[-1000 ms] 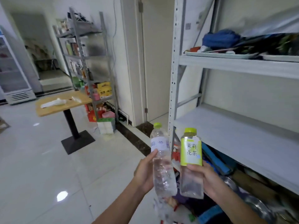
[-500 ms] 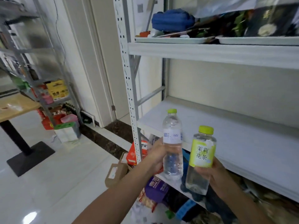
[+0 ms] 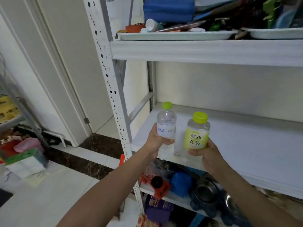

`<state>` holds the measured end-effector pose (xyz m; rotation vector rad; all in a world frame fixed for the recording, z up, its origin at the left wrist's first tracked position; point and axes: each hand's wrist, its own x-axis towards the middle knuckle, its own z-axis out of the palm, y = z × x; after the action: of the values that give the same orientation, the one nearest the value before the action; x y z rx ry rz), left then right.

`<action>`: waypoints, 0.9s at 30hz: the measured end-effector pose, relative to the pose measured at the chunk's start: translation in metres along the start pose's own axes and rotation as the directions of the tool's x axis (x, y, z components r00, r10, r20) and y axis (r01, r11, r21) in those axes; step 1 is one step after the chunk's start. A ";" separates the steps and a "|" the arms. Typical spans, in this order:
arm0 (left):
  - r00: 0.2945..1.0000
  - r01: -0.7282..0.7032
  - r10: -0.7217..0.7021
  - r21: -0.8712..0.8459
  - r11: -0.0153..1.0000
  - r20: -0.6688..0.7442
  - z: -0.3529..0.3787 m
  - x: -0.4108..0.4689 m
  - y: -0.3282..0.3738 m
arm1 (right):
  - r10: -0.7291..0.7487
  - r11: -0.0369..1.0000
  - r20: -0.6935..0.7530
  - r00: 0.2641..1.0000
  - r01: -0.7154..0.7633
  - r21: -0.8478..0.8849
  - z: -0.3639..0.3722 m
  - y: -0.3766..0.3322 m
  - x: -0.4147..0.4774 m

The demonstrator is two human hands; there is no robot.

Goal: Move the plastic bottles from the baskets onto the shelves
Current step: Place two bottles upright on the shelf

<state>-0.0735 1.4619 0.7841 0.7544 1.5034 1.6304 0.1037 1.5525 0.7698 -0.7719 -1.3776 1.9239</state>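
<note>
My left hand (image 3: 155, 142) grips the clear bottle (image 3: 166, 123), my right hand (image 3: 209, 154) the yellow-label bottle (image 3: 196, 135); both upright at frame centre, the middle shelf (image 3: 246, 145) just beyond and below them

Both bottles are clear with lime-green caps. The left bottle (image 3: 166, 123) has a white label with small blue print, the right bottle (image 3: 197, 133) a yellow-green label with dark characters (paler speckles near its top). The shelf (image 3: 246, 136) is plain white, its upright (image 3: 111, 89) white with dark slots. Blue bundle (image 3: 168, 9) at the top of the frame, red packet (image 3: 157, 184) with a black circle lower centre, pink box (image 3: 27, 144) far left, dark marbled strip (image 3: 91, 158) across the white floor (image 3: 41, 202).
</note>
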 end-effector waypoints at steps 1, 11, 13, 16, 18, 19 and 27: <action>1.000 -0.003 0.003 0.015 1.000 0.002 -0.008 0.009 0.000 | -0.001 1.000 -0.024 1.000 0.001 0.005 0.007 0.004 0.007; 0.994 -0.098 0.085 0.189 0.977 0.073 -0.054 0.066 -0.017 | -0.015 0.991 -0.150 0.989 -0.006 -0.135 0.038 0.032 0.055; 0.989 -0.117 0.092 0.239 0.964 0.115 -0.058 0.072 -0.021 | -0.022 0.980 -0.130 0.991 -0.004 -0.197 0.038 0.029 0.064; 0.989 -0.123 0.087 0.336 0.934 0.119 -0.060 0.071 -0.037 | -0.011 0.970 -0.117 0.993 -0.018 -0.244 0.038 0.022 0.074; 0.992 -0.122 0.090 0.442 0.889 0.092 -0.062 0.064 -0.055 | -0.030 0.948 -0.107 0.994 -0.006 -0.318 0.036 0.028 0.077; 0.993 -0.120 0.098 0.493 0.862 0.070 -0.061 0.060 -0.062 | -0.045 0.928 -0.104 0.994 0.003 -0.373 0.035 0.033 0.077; 0.991 -0.099 0.132 0.732 0.674 0.013 -0.061 0.092 -0.059 | -0.158 0.827 -0.206 0.966 0.015 -0.563 0.039 0.046 0.088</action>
<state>-0.1639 1.5076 0.7111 1.2699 2.2146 1.0743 0.0118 1.5877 0.7286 -1.1526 -1.8009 1.2920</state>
